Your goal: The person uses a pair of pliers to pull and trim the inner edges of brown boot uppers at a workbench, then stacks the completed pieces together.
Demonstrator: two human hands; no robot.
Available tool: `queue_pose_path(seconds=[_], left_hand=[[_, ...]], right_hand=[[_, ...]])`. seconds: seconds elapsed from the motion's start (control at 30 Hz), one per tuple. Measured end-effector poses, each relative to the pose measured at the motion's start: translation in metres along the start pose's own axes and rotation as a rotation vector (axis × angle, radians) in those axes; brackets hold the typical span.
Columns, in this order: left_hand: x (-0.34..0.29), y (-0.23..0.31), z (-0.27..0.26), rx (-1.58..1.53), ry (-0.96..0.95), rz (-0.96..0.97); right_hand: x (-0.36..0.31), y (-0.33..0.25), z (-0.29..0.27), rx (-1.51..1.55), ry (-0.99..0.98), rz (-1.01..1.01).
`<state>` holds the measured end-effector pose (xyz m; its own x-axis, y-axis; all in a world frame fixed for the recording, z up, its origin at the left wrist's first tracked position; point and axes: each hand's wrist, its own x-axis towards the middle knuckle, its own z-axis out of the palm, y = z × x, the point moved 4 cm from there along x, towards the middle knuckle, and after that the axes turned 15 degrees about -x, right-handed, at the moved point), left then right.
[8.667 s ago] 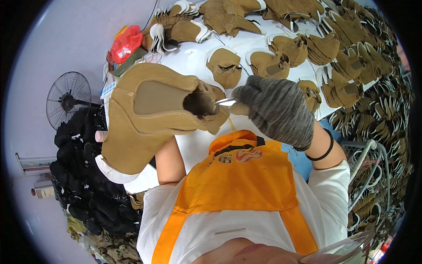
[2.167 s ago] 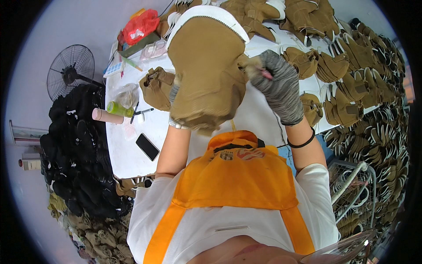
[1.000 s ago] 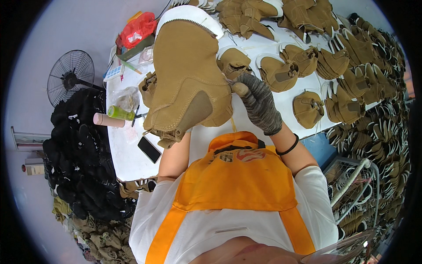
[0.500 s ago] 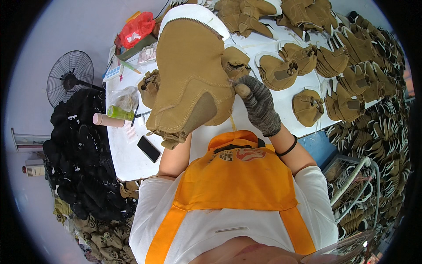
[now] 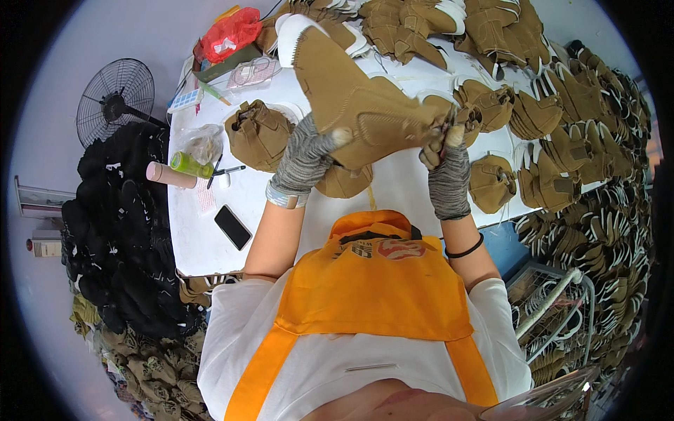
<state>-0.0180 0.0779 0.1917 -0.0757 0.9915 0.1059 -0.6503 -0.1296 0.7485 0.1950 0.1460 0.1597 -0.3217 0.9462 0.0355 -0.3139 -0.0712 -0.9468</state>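
A brown shoe upper (image 5: 365, 105) with a white toe edge is held up above the table, its toe pointing to the far left. My left hand (image 5: 306, 156), in a grey glove with bare fingertips, grips its lower edge, thumb on the outer face. At its collar end on the right, my right hand (image 5: 448, 163), gloved alike, has its fingers closed round the edge; that spot is slightly blurred. Under the held piece lies another brown upper (image 5: 344, 181). One more upper (image 5: 258, 135) stands just left of my left hand.
Stacks of brown uppers (image 5: 537, 116) fill the table's far and right sides. To the left lie a phone (image 5: 233, 227), a pink cylinder (image 5: 170, 175), a green bottle (image 5: 191, 165) and pens. Beyond are a fan (image 5: 114, 105) and a black heap (image 5: 126, 238). A wire cart (image 5: 554, 309) stands right.
The held upper has swung round, its collar end moving from near left to the right. My left hand, hidden behind it before, now shows. My right hand has moved slightly right.
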Motion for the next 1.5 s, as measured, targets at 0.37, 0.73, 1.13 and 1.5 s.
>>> queue_pose_path(seconds=[0.37,0.73,1.13,1.5], left_hand=[[-0.004,-0.001,0.025,0.316,-0.067,-0.016],[-0.009,0.004,0.038,0.208,0.052,0.045],[-0.024,0.004,0.042,0.193,-0.043,0.107],[-0.016,0.018,0.075,-0.062,0.048,0.111]], right_hand=[[-0.001,0.004,-0.004,0.083,0.021,0.160],[0.005,-0.056,-0.025,-0.520,0.059,-0.322],[-0.028,-0.127,0.051,-1.318,0.010,-0.814],[-0.030,-0.095,0.049,-1.076,0.049,-0.947]])
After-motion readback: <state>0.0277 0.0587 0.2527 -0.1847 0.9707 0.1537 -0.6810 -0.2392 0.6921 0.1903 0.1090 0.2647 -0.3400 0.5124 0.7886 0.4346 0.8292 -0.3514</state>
